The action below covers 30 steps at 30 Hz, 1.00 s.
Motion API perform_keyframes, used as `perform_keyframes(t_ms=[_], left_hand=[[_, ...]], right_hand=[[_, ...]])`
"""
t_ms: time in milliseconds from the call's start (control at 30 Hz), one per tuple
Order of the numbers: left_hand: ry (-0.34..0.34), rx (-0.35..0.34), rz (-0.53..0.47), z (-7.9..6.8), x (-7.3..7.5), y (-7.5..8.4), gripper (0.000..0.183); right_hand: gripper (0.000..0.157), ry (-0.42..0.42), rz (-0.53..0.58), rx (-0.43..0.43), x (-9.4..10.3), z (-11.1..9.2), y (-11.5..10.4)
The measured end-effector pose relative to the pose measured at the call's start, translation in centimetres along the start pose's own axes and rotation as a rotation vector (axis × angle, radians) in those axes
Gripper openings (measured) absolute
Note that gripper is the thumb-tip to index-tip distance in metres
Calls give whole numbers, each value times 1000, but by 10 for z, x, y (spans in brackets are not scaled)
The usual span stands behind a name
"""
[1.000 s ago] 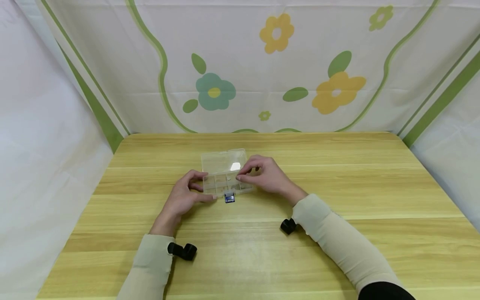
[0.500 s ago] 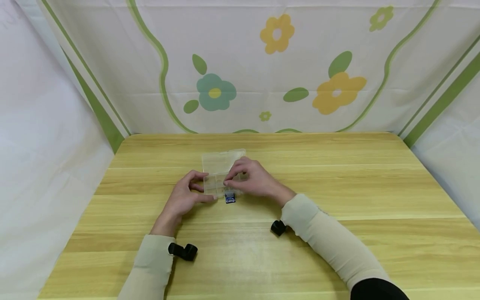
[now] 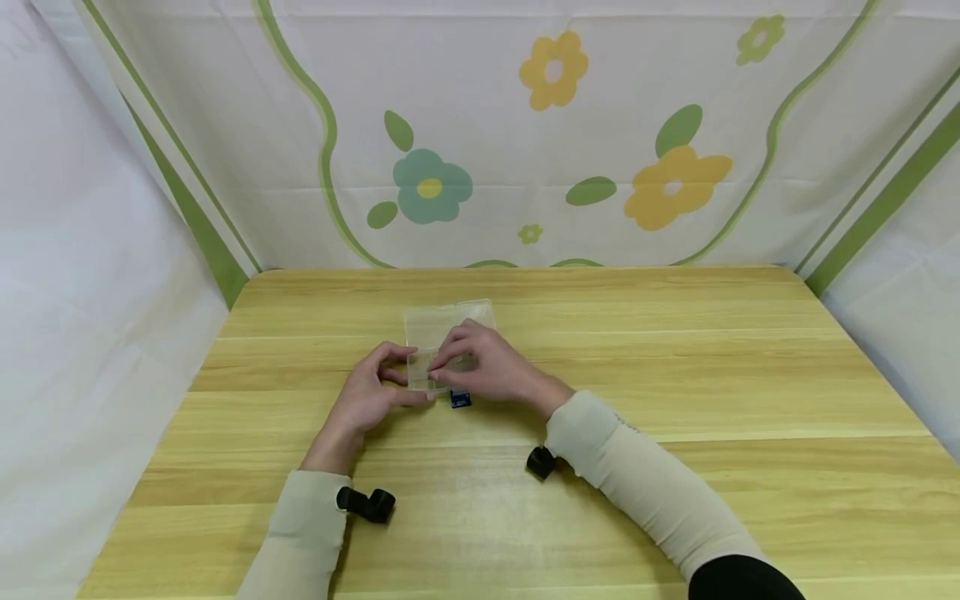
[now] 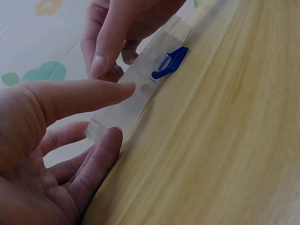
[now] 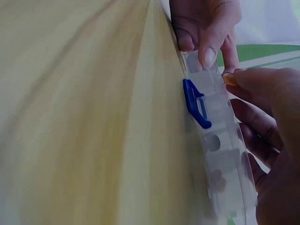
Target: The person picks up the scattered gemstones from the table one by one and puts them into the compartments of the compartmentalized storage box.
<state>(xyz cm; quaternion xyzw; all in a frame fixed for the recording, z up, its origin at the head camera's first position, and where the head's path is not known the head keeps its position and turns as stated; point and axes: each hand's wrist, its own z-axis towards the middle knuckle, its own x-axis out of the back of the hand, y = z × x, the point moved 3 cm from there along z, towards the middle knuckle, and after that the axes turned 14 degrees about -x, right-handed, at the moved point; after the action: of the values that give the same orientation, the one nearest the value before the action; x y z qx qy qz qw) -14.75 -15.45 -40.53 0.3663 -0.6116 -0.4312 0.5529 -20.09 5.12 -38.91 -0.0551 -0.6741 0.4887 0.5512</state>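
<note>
A clear plastic pill box (image 3: 420, 365) with divided compartments lies on the table, its transparent lid (image 3: 429, 327) raised at the back. A blue latch (image 3: 461, 399) hangs from its front side. My left hand (image 3: 366, 392) grips the left end of the box, thumb along the front edge and fingers behind. Over the left-hand compartments, my right hand (image 3: 483, 367) has thumb and forefinger pinched together. Between those fingertips, in the right wrist view, shows a small orange piece (image 5: 229, 78). Rounded pale pieces (image 5: 217, 180) show through the front wall. My right hand hides the right-hand compartments from above.
A wood-grain table (image 3: 480, 508) extends around the box on all sides. Behind it hangs a white cloth (image 3: 487, 100) printed with flowers and green lines. Small black cameras (image 3: 367, 504) are worn on both wrists.
My right hand has moved left along the box, from its right-hand compartments to its left-hand ones, fingertips still pinched. My left hand and the box have stayed in place.
</note>
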Motion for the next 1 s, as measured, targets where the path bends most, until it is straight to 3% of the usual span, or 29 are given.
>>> perform_keyframes(t_ms=[367, 567, 800, 1000], left_hand=[[8, 36, 5, 0, 1, 2, 71], [6, 57, 9, -2, 3, 4, 73], [5, 42, 29, -4, 3, 6, 77], [-118, -2, 2, -7, 12, 13, 107]], right_hand=[[9, 10, -58, -17, -8, 3, -4], [12, 29, -19, -12, -7, 1, -4], [20, 101, 6, -103, 19, -13, 2], [45, 127, -131, -251, 60, -38, 13]])
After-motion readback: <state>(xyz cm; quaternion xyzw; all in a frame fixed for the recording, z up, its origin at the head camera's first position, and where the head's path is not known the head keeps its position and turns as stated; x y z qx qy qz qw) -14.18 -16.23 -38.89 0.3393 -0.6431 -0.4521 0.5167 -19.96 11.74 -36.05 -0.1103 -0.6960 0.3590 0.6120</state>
